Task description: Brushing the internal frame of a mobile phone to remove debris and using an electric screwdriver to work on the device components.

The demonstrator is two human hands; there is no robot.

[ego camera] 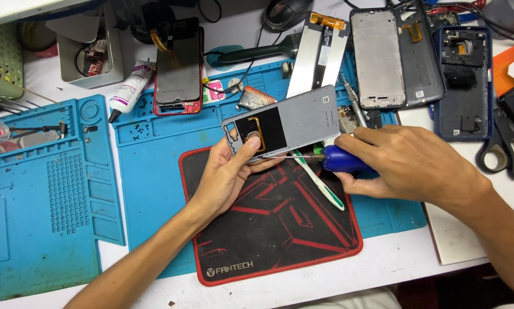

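Observation:
My left hand (228, 174) holds a grey phone frame (303, 117) by its lower left edge, raised above the black and red mouse pad (280, 234). The frame has a dark rectangular cutout with a gold-edged opening. In my right hand (400, 163) is a blue-handled screwdriver (340, 159), its thin tip pointing left against the frame's lower edge. A white and green toothbrush (320, 183) lies on the pad just under the screwdriver.
Blue repair mats (45, 189) cover the desk. A red phone (178, 68), a glue tube (128, 91), phone housings (377, 57) and a dark blue back cover (465, 80) lie at the back. Scissors (505, 149) rest at the right.

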